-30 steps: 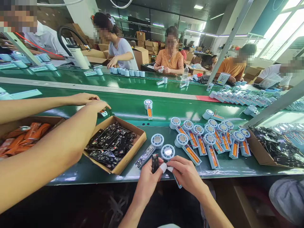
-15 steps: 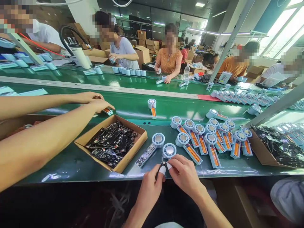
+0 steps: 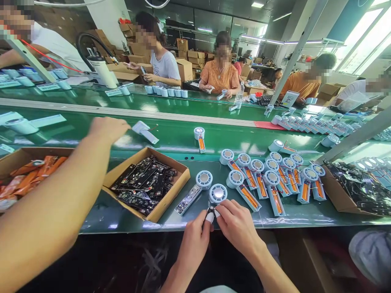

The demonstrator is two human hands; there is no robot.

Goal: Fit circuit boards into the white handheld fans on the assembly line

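Note:
My left hand (image 3: 194, 240) and my right hand (image 3: 238, 226) meet at the table's front edge, fingers closed. Together they pinch a small black circuit board (image 3: 210, 211) between white-taped fingertips. Just beyond them lies a pale blue fan unit (image 3: 218, 193), round head up. Beside it lies another fan unit (image 3: 195, 191) with a board in its handle. A cardboard box (image 3: 171, 201) of black circuit boards sits to the left. To the right lie several fan units (image 3: 269, 179) with orange batteries.
A co-worker's arm (image 3: 61, 195) reaches in from the left, the hand (image 3: 106, 128) over the green conveyor belt (image 3: 183, 140). A box of orange batteries (image 3: 18, 156) sits far left. Another parts box (image 3: 336, 197) sits at the right. Several people work across the belt.
The circuit board, held upright in my left hand a second ago, is now low between both hands' fingertips. The co-worker let go of a fan unit on the belt and one arm withdrew.

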